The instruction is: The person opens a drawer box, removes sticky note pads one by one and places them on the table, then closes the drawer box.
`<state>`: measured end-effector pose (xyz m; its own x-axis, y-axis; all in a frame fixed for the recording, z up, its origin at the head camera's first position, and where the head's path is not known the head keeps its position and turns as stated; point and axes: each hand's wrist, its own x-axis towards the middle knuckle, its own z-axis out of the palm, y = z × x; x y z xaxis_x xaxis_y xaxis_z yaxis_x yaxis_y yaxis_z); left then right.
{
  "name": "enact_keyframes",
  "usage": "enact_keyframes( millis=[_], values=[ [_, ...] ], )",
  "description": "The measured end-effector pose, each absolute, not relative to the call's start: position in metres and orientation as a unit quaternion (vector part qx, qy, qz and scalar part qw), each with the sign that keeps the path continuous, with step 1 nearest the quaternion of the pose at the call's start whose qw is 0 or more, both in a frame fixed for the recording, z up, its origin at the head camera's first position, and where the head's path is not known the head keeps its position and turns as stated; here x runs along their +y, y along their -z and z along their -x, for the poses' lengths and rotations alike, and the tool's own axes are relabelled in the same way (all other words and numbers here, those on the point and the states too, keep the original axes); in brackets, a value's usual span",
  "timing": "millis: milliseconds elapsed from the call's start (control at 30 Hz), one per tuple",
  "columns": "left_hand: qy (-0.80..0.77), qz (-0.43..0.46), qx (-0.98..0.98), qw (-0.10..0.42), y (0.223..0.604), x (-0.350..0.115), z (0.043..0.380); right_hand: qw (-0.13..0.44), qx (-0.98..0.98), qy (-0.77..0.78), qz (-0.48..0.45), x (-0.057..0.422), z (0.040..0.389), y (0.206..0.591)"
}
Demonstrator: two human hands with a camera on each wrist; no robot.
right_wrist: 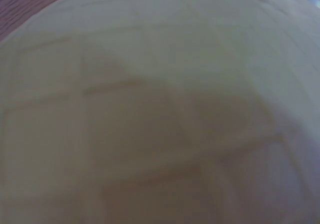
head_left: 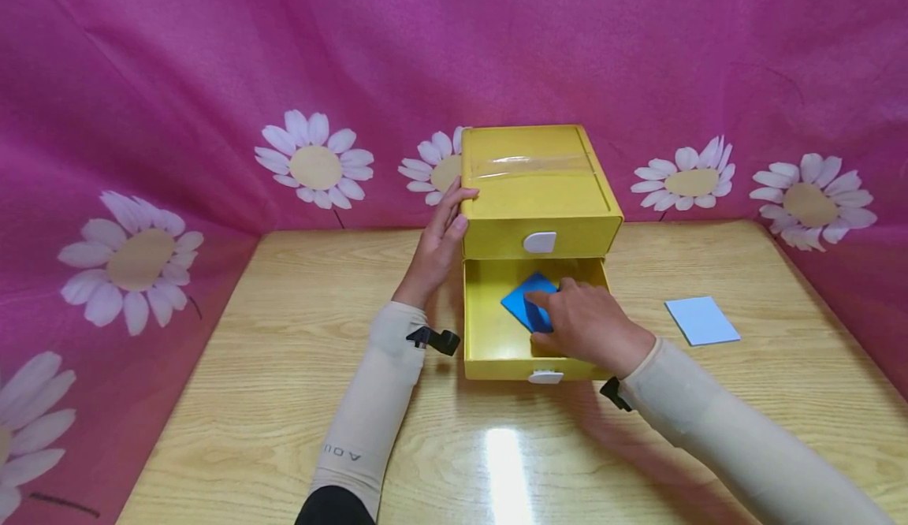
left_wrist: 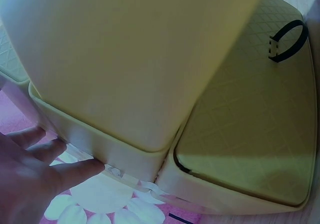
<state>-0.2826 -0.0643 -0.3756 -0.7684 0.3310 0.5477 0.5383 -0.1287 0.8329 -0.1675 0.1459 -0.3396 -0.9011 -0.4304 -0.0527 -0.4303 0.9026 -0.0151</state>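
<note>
A yellow two-drawer box (head_left: 539,194) stands on the table, its lower drawer (head_left: 489,344) pulled out beneath the closed upper one. My left hand (head_left: 436,249) lies along the box's left side, fingertips at the top edge; the left wrist view shows those fingers (left_wrist: 82,171) extended against the yellow wall. Inside the lower drawer is a flat blue square (head_left: 516,304), part of it darker. My right hand (head_left: 585,320) reaches over the drawer's right wall, index finger over the square and thumb near its front corner. I cannot tell whether they pinch it.
A light blue square (head_left: 702,321) lies on the wooden table (head_left: 284,351) to the right of the box. White tabs (head_left: 540,243) serve as drawer pulls. Behind hangs a pink cloth (head_left: 397,52) with white daisies. The right wrist view is filled by a blurred, grid-patterned yellow surface (right_wrist: 150,124).
</note>
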Motion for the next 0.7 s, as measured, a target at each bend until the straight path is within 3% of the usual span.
enact_keyframes(
  millis=[233, 700],
  values=[
    [0.671, 0.337, -0.656, 0.078, 0.375, -0.065, 0.283, 0.01, 0.973, 0.013, 0.23, 0.147, 0.168, 0.341],
    [0.67, 0.331, -0.661, 0.068, 0.35, -0.066, 0.261, 0.049, 0.977, 0.017, 0.206, 0.146, 0.169, 0.338]
  ],
)
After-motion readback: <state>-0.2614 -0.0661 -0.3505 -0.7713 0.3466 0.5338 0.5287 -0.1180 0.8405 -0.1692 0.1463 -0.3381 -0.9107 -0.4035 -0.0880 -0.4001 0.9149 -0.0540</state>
